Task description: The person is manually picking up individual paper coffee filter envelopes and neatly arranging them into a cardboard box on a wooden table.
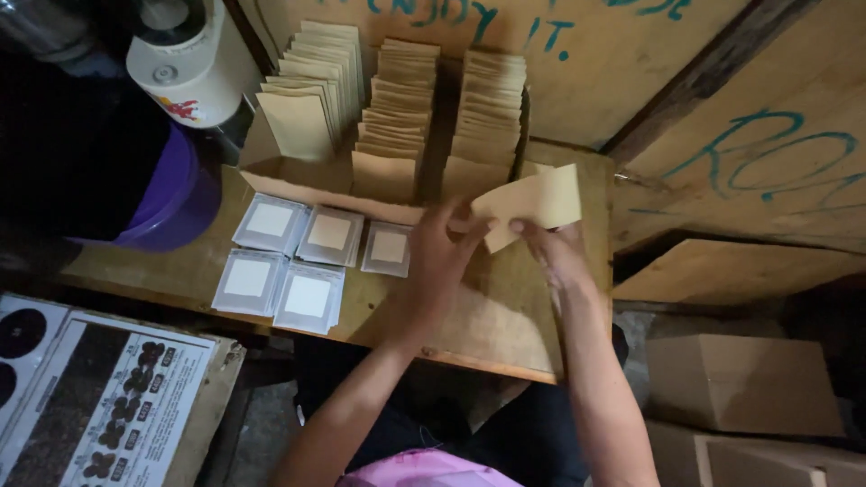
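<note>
Left hand (439,255): reaching forward over the wooden table (505,325), fingers pinching a tan paper envelope (532,203). Right hand (557,254): gripping the envelope's lower edge, lifting it above the table. Open cardboard box (298,176): holding three rows of upright tan envelopes (397,108).

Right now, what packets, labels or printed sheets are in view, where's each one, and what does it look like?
Tan paper packet: between left hand and right hand.
Tan packets: three upright rows in an open cardboard tray, table's far edge.
Five clear sachets: square, pale centres, flat on the table.
Printed sheet: bottom left, black-and-white.
Label: red mark on a white container.
</note>
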